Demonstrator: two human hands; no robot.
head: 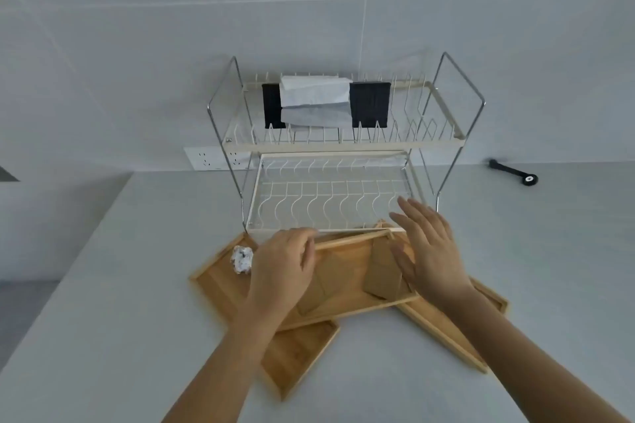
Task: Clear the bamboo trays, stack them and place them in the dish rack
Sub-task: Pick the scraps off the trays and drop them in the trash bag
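Note:
Three bamboo trays lie overlapping on the counter in front of the dish rack. The top tray rests across a left tray and a right tray. Two brown cardboard pieces lie in the top tray, one by my right hand and one partly under my left hand. A crumpled paper ball sits in the left tray. My left hand curls over the top tray's far rim. My right hand hovers flat, fingers spread, over the tray's right end.
The two-tier wire rack stands against the tiled wall; its upper shelf holds a white folded cloth and black items. The lower shelf holds nothing. A black tool lies at the back right. A wall socket sits behind the rack.

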